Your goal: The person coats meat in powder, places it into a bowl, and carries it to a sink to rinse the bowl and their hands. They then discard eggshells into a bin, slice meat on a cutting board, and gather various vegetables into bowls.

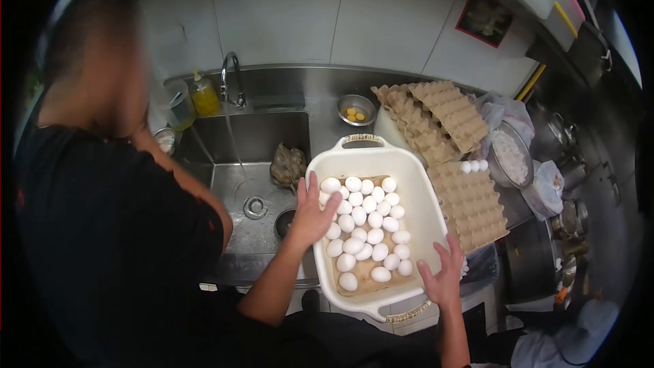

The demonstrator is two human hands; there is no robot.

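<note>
Eggs [364, 228] fill a cardboard tray lying inside a white plastic tub [422, 197], which sits on the counter's near edge just right of the sink [255, 143]. The left hand [315, 215] rests open on the eggs at the tub's left wall, the nearer of the two. The right hand [443, 274], fingers spread, hovers at the tub's near right corner, perhaps touching the rim. The tray's long axis runs away from the person. Empty egg cartons [470, 208] are stacked right of the tub.

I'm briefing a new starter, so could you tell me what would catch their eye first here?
A white tub of white eggs fills the middle, beside the sink. The left hand rests on the eggs; the right hand is open at the tub's near right rim. Empty egg trays stack behind the tub, and a person in black stands left.
</note>
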